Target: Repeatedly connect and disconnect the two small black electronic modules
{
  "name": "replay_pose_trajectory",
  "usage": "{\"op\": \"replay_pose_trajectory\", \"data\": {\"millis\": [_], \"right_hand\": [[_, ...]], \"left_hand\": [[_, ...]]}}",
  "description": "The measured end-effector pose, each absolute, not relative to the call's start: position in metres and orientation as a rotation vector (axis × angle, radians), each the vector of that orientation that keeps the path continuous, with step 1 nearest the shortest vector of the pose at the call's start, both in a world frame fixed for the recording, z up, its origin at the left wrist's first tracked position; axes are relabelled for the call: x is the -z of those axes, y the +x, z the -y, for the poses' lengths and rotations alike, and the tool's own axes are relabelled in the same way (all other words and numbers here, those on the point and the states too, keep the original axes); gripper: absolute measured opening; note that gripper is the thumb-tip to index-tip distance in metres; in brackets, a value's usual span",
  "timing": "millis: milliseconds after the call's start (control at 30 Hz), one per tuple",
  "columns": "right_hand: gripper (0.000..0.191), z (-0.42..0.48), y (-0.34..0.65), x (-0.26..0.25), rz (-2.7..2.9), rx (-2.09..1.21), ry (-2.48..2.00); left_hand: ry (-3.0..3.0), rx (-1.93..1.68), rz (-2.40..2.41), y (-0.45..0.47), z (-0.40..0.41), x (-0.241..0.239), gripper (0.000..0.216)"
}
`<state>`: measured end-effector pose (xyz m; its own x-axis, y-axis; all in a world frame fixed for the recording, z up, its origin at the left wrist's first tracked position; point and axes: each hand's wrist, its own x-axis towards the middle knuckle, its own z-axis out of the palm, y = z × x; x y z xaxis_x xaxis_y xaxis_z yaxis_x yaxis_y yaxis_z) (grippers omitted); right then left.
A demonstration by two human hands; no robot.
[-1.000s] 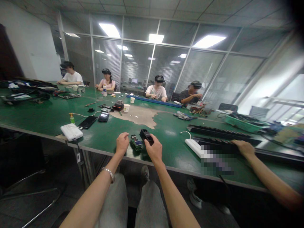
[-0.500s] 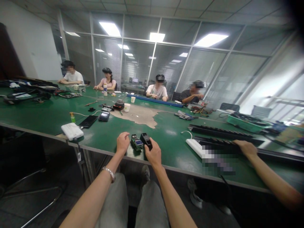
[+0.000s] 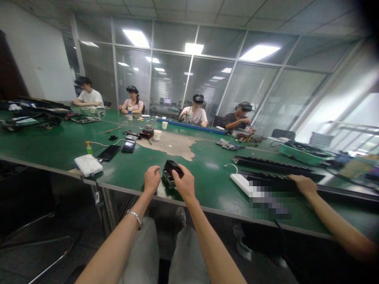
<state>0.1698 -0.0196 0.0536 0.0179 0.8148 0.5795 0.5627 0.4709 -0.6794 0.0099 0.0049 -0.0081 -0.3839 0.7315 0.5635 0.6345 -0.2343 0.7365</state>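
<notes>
My left hand (image 3: 152,178) rests curled on the green table (image 3: 207,169) near its front edge, touching the left side of a small green circuit board module (image 3: 167,178). My right hand (image 3: 184,182) is closed on a small black box-shaped part (image 3: 171,167) and holds it directly over the module. The module is largely hidden beneath the black part and my fingers.
A co-worker's hand (image 3: 302,183) lies on black keyboards (image 3: 272,169) at the right, next to a white power strip (image 3: 241,182). A white power bank (image 3: 88,165), phones (image 3: 109,152) and a paper cup (image 3: 157,134) sit farther left. Several people sit along the far side.
My right hand has carried the black part leftward, from beside the module to right over it. My left hand has stayed in place by the module.
</notes>
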Motion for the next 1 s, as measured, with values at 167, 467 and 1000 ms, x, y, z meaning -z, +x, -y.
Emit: {"op": "replay_pose_trajectory", "data": {"millis": [167, 467, 1000], "right_hand": [[0.036, 0.022, 0.164, -0.051, 1.753, -0.262, -1.202], [0.042, 0.034, 0.169, -0.03, 1.978, -0.209, -1.157], [0.041, 0.039, 0.166, -0.022, 1.938, -0.206, -1.185]], "left_hand": [[1.702, -1.696, -1.878, 0.009, -0.004, 0.007, 0.032], [1.684, -1.675, -1.899, 0.009, -0.001, 0.004, 0.033], [1.695, -1.675, -1.883, 0.009, -0.004, 0.006, 0.032]]}}
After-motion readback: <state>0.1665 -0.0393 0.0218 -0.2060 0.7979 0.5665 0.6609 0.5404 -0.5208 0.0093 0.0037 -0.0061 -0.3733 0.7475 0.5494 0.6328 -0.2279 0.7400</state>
